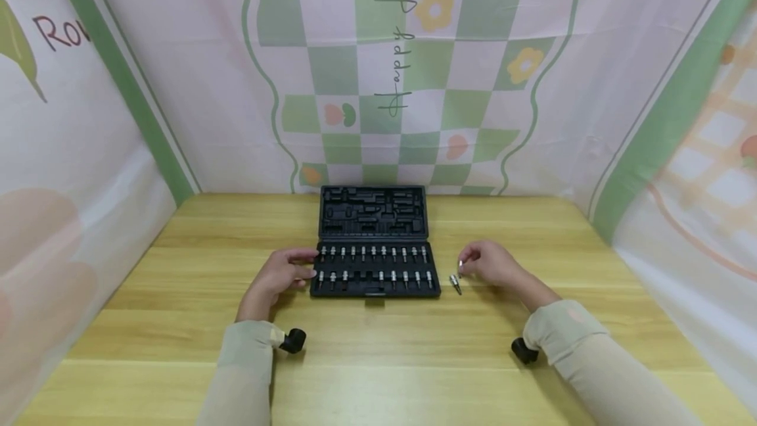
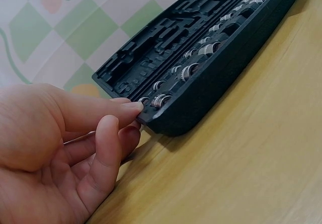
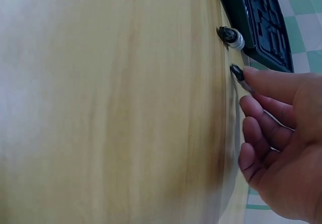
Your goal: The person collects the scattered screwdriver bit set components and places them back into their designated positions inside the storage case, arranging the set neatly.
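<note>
A black socket case (image 1: pixel 375 293) lies unfolded on the wooden table, with two rows of bit sockets in its near half. Several slots around the middle of the front row are bare. My left hand (image 1: pixel 280 273) rests at the case's left edge, thumb and fingers extended, the thumb touching the rim at the corner in the left wrist view. To the right of the case, my right hand (image 1: pixel 489 263) pinches a small bit socket (image 3: pixel 239 77) between thumb and forefinger, its dark tip showing. Another bit socket (image 1: pixel 455 283) with a silver collar lies on the table just beside it.
The case's lid (image 1: pixel 374 212) lies back behind the socket rows, its moulded recesses showing. Patterned cloth (image 1: pixel 390 84) hangs behind and on both sides of the table (image 1: pixel 378 373). A black wrist camera (image 1: pixel 292 340) sits by the left cuff, another (image 1: pixel 524 351) by the right.
</note>
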`<action>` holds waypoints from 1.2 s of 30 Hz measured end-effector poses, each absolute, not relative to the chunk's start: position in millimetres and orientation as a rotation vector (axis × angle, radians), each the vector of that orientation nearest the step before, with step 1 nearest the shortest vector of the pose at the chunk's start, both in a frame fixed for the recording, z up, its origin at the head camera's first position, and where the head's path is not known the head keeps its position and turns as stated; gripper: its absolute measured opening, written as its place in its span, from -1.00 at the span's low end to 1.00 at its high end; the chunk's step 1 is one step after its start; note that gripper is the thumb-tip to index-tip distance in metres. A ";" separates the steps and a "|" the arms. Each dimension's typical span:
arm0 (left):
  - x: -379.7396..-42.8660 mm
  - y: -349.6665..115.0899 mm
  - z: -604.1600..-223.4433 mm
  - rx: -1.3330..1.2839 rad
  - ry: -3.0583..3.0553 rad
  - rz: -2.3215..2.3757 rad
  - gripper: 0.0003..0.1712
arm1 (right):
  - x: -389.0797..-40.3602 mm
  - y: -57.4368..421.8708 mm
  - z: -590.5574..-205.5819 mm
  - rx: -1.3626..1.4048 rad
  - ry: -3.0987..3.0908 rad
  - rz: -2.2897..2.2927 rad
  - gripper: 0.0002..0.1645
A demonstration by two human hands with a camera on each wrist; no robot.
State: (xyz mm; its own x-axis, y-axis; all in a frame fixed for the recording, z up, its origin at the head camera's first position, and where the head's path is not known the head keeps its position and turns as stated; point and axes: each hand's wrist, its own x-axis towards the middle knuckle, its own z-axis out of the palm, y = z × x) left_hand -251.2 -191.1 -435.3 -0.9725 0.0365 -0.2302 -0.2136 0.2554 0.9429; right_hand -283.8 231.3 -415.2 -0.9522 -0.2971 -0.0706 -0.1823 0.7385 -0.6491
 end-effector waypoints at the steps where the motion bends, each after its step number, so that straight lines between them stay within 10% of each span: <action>1: -251.3 -191.1 -435.6 -0.167 2.320 1.793 -0.47 | -284.9 231.3 -415.3 -0.391 2.781 -1.014 -0.93; 36: -252.0 -192.5 -435.3 -0.190 2.293 1.799 -0.49 | -303.2 197.2 -415.1 -0.375 2.930 -1.170 -0.95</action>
